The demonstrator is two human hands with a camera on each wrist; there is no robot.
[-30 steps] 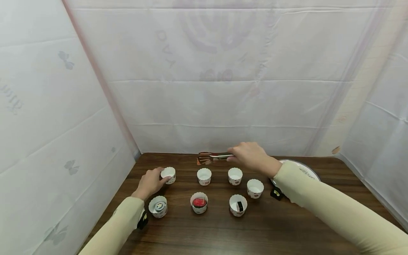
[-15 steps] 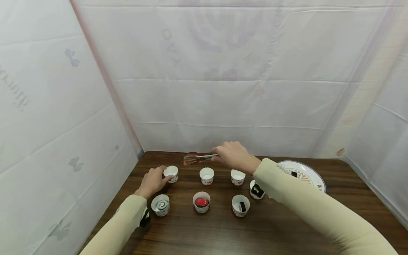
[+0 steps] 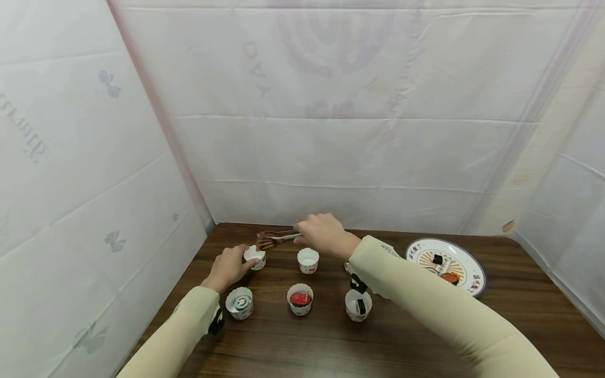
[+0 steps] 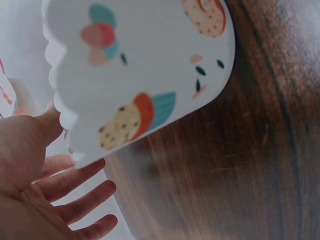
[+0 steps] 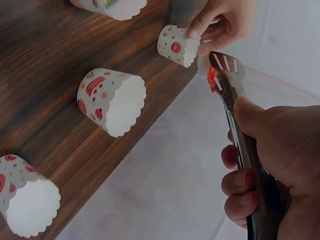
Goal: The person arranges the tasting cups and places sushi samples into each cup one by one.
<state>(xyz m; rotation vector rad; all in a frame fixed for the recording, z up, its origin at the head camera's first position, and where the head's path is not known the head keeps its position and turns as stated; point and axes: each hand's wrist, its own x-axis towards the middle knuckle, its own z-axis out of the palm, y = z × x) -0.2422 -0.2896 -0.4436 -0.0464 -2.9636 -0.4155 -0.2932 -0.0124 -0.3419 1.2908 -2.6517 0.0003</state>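
Observation:
My left hand (image 3: 227,266) pinches the rim of a white scalloped baking cup (image 3: 258,264) at the back left of the table. My right hand (image 3: 323,232) grips a pair of dark slotted tongs (image 5: 246,145) along their handles. Between the tongs' heads a small orange-red piece (image 5: 212,80) shows. In the head view the tong heads overlap the mouth of the cup at my left fingertips. A printed cup (image 4: 145,55) fills the top of the left wrist view and hides some of my fingertips.
Front cups hold a round sushi roll (image 3: 242,302), a red-topped sushi piece (image 3: 300,299) and a black-banded one (image 3: 361,306). Another back cup (image 3: 308,264) stands mid-table. The oval plate (image 3: 476,262) at right bears a dark piece (image 3: 437,259) and an orange-topped one (image 3: 450,277).
My right hand has carried the tongs leftward to the back-left cup. My sleeve has uncovered the plate and now hides the right-hand back cups. My left hand stays at its cup.

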